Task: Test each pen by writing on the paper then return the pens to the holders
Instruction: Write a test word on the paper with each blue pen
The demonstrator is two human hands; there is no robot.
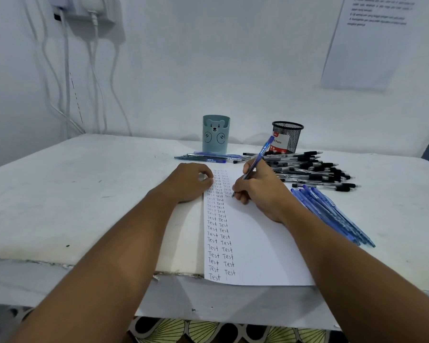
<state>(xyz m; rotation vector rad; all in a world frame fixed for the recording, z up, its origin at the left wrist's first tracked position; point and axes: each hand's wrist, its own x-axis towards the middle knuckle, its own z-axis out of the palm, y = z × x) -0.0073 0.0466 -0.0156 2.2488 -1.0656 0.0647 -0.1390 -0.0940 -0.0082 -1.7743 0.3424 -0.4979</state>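
A white paper (pixel 258 243) lies on the table, its left side filled with columns of the word "Test". My right hand (pixel 260 191) grips a blue pen (pixel 256 160) with its tip on the paper beside the third column. My left hand (pixel 187 181) rests on the paper's upper left edge with its fingers curled, holding nothing. A teal bear pen holder (pixel 215 134) and a black mesh pen holder (pixel 287 137) stand at the back.
A pile of black pens (pixel 312 169) lies to the right of the paper, with a bundle of blue pens (pixel 332 214) nearer. A few more pens (pixel 208 157) lie in front of the bear holder. Cables hang on the wall at left.
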